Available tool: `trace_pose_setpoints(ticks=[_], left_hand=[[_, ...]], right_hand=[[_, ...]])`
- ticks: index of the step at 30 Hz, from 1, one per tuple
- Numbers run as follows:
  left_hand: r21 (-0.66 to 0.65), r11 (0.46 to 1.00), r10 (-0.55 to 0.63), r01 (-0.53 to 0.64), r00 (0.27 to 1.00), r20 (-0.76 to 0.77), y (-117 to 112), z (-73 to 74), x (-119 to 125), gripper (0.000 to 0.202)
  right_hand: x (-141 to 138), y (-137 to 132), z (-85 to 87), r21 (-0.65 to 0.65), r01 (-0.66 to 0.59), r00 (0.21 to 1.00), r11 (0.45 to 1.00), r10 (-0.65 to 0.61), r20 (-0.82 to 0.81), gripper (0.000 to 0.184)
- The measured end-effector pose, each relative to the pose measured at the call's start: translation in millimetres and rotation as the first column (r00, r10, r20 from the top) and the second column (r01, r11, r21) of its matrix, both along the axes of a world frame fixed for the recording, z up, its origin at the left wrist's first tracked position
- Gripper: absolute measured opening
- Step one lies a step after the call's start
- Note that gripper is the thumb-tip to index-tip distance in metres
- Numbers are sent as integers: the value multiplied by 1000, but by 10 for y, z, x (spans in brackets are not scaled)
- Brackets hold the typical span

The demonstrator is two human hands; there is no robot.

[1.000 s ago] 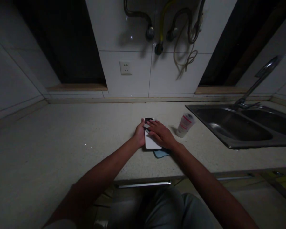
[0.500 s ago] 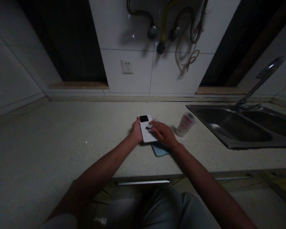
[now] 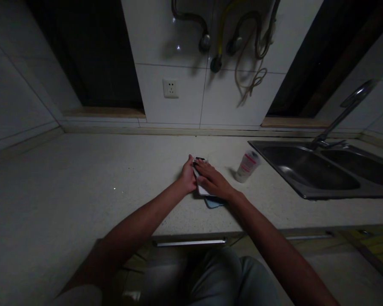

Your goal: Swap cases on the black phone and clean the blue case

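My left hand (image 3: 189, 176) grips the left edge of a white smartphone (image 3: 205, 191), thumb pointing up. The phone is tilted, its back towards my right hand and its dark camera block (image 3: 200, 159) at the top. Across the phone's back lies my right hand (image 3: 213, 180), fingers close together and covering most of it. A small dark-edged piece (image 3: 195, 168) shows at its fingertips; the rest of that piece is hidden. Below the phone, a light blue flat thing (image 3: 214, 202), like a phone or case, lies on the counter, partly covered.
A clear plastic cup (image 3: 247, 166) with red print stands right of my hands on the speckled counter (image 3: 140, 170). Farther right is a double steel sink (image 3: 312, 168) with a tap (image 3: 344, 112). A socket (image 3: 170, 89) and pipes (image 3: 217, 63) are on the tiled wall.
The phone has tipped and shifted slightly right and down with my left hand. My right hand has slid up over its back towards the camera block, covering more of it.
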State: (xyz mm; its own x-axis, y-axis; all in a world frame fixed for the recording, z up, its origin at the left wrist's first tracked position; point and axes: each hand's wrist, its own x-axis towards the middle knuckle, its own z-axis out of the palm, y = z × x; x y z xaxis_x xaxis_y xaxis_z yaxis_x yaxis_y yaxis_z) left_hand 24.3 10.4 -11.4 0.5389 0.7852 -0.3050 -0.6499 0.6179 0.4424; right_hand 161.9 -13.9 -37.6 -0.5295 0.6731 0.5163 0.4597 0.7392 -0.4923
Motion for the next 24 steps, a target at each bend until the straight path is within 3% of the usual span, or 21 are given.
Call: trace_pose_setpoints(ticks=[3, 8, 18, 24], left_hand=[[-29, 999, 35, -36, 999, -30, 72, -41, -47, 76], [-34, 967, 252, -253, 967, -42, 158, -12, -140, 63], [-140, 908, 408, -396, 910, 76, 261, 15, -245, 64], [-144, 896, 422, -420, 906, -15, 229, 89, -241, 53]], right_hand=[[-29, -73, 85, -10, -139, 989, 990, 138, -52, 42], [-41, -144, 120, 14, -244, 944, 970, 240, -224, 27], [-3, -118, 138, 219, 24, 961, 976, 37, -272, 21], [-20, -163, 147, 279, 37, 961, 960, 42, -272, 20]])
